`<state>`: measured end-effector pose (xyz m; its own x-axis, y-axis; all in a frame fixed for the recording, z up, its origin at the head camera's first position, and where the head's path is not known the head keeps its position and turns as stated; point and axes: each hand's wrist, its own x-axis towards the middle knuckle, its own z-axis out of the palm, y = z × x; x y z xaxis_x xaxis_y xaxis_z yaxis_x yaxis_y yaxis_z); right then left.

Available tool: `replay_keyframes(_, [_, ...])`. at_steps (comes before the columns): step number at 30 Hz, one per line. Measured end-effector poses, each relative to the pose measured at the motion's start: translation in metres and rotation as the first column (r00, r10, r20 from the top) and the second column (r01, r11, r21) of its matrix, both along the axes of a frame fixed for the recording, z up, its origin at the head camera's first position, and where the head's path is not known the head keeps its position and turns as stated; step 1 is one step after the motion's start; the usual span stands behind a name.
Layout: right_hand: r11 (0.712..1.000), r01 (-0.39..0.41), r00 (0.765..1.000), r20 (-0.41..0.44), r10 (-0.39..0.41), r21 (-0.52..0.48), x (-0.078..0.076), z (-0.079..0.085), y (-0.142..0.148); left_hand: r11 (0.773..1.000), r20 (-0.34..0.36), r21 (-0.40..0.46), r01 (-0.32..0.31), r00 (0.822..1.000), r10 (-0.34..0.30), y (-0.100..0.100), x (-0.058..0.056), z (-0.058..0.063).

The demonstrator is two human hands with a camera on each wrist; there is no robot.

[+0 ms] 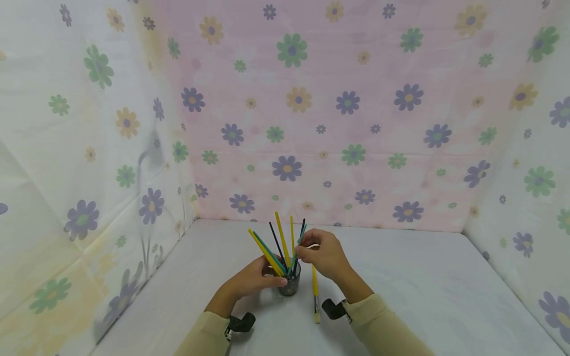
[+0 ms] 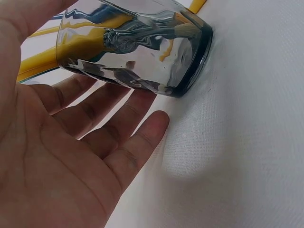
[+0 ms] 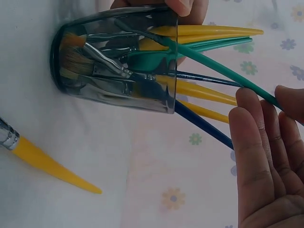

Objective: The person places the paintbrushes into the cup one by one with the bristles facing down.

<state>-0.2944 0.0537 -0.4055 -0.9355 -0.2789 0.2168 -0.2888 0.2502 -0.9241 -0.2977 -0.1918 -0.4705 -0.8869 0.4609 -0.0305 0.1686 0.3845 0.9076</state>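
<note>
A clear drinking glass [image 1: 289, 288] stands on the table, holding several paintbrushes with yellow, green and dark blue handles, bristles down. My left hand [image 1: 251, 280] grips the glass, its thumb by the rim and its fingers along the far side. In the right wrist view, the thumb and fingers of my right hand [image 3: 270, 156] pinch a thin green paintbrush [image 3: 213, 68] near the top of its handle. That brush slants across the rim, its lower end inside the glass. Other handles, such as a yellow one [image 1: 281, 232], fan out above the rim.
A loose yellow paintbrush [image 1: 315, 287] lies on the white table [image 1: 401, 287] just right of the glass, bristles toward me. Flower-patterned cloth [image 1: 329, 148] closes off the back and both sides.
</note>
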Motion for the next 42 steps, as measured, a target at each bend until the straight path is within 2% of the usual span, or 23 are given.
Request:
replay_keyframes(4, [1.000, -0.017, 1.000, -0.003, 0.017, 0.020, 0.003, -0.003, -0.004, 1.000, 0.001, -0.004, -0.003, 1.000, 0.003, 0.000, 0.001, 0.001])
replay_keyframes(10, [0.994, -0.039, 0.998, -0.036, 0.043, 0.101, 0.007, -0.005, -0.007, 1.000, -0.005, -0.005, 0.006, 1.000, -0.006, 0.000, 0.000, 0.000])
replay_keyframes(20, [0.984, -0.047, 0.998, -0.034, 0.054, 0.169, 0.011, -0.005, -0.014, 1.000, -0.010, -0.013, 0.000, 1.000, -0.001, 0.000, 0.000, 0.000])
replay_keyframes(31, [0.983, -0.057, 0.998, -0.019, 0.061, 0.174, 0.013, -0.008, -0.011, 1.000, -0.005, -0.012, -0.006, 1.000, 0.006, 0.000, 0.000, 0.000])
replay_keyframes(37, [0.983, -0.054, 0.997, -0.040, 0.062, 0.173, 0.014, -0.016, -0.002, 1.000, -0.012, -0.017, -0.005, 1.000, 0.004, 0.000, 0.001, 0.000])
replay_keyframes(42, [0.991, -0.043, 0.999, -0.024, 0.047, 0.124, 0.010, -0.021, 0.005, 1.000, -0.022, -0.019, 0.004, 1.000, -0.004, 0.000, 0.001, 0.000])
